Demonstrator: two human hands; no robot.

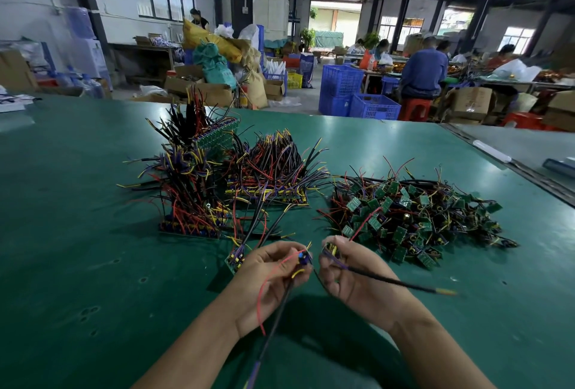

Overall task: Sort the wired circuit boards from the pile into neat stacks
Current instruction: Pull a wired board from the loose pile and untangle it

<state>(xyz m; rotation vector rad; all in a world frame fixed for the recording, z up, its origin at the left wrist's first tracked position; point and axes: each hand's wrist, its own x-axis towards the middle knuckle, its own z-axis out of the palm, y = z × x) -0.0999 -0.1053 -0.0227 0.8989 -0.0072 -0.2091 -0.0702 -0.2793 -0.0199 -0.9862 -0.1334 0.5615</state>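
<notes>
A loose pile of small green wired circuit boards (413, 217) lies on the right of the green table (77, 233). Left of it stand neat stacks of boards with wires pointing up: a near stack (189, 202), a middle stack (273, 174) and a far stack (211, 133). My left hand (273, 283) pinches one wired board (303, 258), its red and black wires hanging down. My right hand (351, 276) pinches another board (331, 248), whose black wire sticks out to the right. A further small group of boards (235, 259) lies by my left hand.
Beyond the table's far edge are blue crates (342, 86), cardboard boxes (199, 83) and sacks. Several people sit working at tables at the back right. A second grey table (529, 146) adjoins on the right.
</notes>
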